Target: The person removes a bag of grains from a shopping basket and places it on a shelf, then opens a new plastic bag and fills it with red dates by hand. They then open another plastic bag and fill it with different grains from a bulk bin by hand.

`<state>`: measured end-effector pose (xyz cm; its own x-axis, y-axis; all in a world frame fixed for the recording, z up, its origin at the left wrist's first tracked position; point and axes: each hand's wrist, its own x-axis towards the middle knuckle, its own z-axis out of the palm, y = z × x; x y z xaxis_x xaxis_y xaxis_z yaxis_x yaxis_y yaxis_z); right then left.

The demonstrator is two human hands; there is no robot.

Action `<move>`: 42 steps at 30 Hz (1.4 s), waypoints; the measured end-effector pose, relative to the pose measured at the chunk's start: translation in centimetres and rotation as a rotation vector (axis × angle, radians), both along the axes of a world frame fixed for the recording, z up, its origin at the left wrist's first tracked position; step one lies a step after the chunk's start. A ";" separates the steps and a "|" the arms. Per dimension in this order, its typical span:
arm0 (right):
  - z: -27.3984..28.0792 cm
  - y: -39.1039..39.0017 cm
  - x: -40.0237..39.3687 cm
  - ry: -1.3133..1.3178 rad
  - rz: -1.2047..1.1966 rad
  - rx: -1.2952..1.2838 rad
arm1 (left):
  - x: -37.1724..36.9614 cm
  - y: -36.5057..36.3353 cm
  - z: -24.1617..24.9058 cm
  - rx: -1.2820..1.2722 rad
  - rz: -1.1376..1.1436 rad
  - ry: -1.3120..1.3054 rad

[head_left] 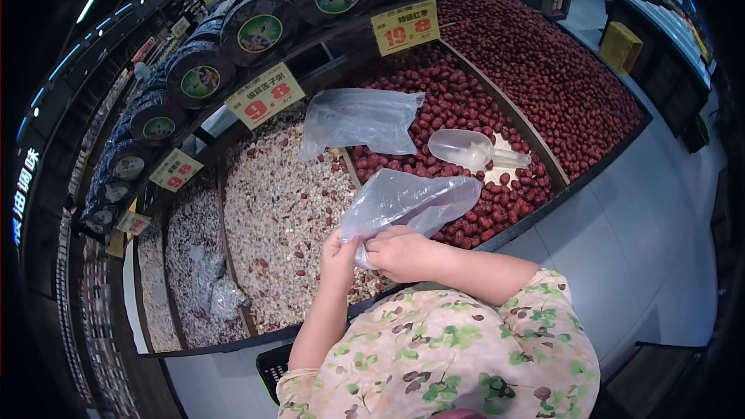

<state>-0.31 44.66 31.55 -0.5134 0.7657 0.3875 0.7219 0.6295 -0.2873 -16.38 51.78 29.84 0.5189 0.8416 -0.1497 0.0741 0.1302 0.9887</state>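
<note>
A clear plastic bag is pinched at its near end between my two hands, its far part spread over the red dates. My left hand has its fingers closed on the bag's left edge. Close beside it, my right hand grips the bag too, fingers curled. Beyond them, a second clear bag lies across the divider between the dates and the mixed grains. A transparent scoop rests on the dates, its handle toward the right.
Yellow price signs stand along the bin's back edge, below round dark packages. More dates fill a bin at the upper right. Crumpled plastic bags lie in a left compartment. Part of a dark basket shows below.
</note>
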 end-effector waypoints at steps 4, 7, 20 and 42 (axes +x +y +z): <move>-2.2 -1.6 1.2 0.072 -0.156 -0.262 | -1.4 -0.2 3.6 -0.617 0.135 -0.689; -5.1 -1.3 2.8 0.101 -0.417 -0.292 | -2.7 -0.8 3.5 -0.569 0.074 -0.614; -0.7 -5.1 5.5 0.260 -0.115 -0.152 | -4.2 -0.2 0.1 -0.166 -0.177 -0.183; -6.8 -4.7 4.6 0.272 -0.362 -0.516 | -5.1 -3.4 4.9 -0.148 -0.337 -0.451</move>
